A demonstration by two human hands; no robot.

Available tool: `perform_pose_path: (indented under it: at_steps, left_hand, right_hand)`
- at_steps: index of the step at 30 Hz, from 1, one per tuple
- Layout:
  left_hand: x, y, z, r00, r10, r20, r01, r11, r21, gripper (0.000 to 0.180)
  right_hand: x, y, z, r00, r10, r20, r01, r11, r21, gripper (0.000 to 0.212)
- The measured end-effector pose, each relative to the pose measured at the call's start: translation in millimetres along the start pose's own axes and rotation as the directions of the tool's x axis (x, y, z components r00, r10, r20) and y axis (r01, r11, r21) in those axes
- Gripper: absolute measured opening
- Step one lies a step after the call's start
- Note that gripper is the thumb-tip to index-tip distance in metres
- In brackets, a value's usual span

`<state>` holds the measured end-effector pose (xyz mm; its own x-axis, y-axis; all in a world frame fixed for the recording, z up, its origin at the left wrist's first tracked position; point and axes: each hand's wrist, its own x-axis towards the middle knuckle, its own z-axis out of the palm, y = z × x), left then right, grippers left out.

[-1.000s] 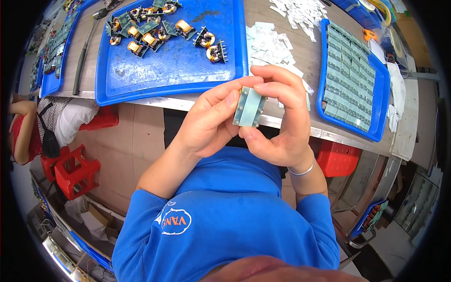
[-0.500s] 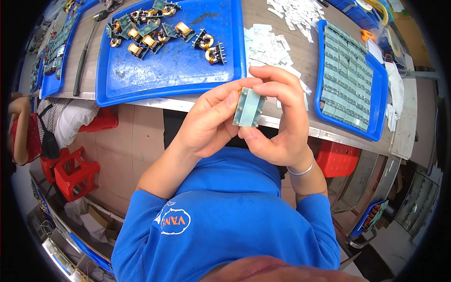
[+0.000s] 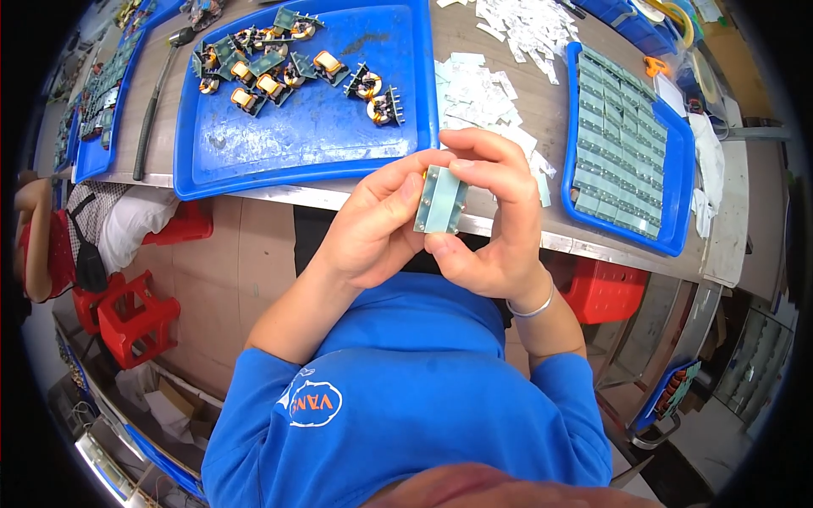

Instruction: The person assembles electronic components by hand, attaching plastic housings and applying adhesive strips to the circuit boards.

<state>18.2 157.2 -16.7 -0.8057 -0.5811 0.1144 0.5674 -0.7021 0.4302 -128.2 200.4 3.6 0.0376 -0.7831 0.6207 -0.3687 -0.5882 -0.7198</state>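
Observation:
Between my two hands, just past the table's front edge, is a small green circuit board with a pale strip down its middle and solder points along its sides. My left hand grips its left side, thumb on the face. On the other side, my right hand has its thumb at the lower edge and fingers at the top edge. The board's underside is hidden. Beyond my hands lies a blue tray with several boards carrying wound coils. To the right, another blue tray holds rows of green boards.
Loose pale paper strips lie between the trays, with more white strips behind. A hammer rests left of the coil tray. Red stools stand on the floor at left, near another person. An orange-handled tool is at far right.
Both hands and the board have shifted slightly left and down in the picture. The grip on the board looks the same.

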Motion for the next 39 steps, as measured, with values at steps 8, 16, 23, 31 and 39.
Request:
perform_pose_path:
  at_steps: [8,16,23,31,39]
  left_hand:
    - [-1,2,-7,1.000,-0.009,0.011,0.008,0.999,0.039,0.034]
    - [-1,9,3,0.986,0.078,-0.144,-0.058,0.988,0.142,0.027]
    - [8,14,2,0.895,0.248,-0.372,-0.109,0.927,0.358,0.027]
    - [14,11,22,0.964,-0.068,-0.256,0.160,0.920,0.358,0.057]
    - [23,25,7,0.969,0.133,-0.210,0.028,0.782,0.622,0.042]
  right_hand:
    - [-6,4,6,1.000,0.021,0.008,-0.021,0.998,0.054,0.054]
    - [2,-8,5,0.996,0.015,-0.092,-0.027,0.991,-0.128,0.048]
    - [-11,-19,0,0.996,-0.028,0.082,0.055,0.932,-0.358,0.036]
    - [5,-7,-49,0.978,-0.005,0.207,0.069,0.951,-0.302,0.036]
    - [20,17,-146,0.867,0.387,-0.315,-0.426,0.903,-0.063,0.017]
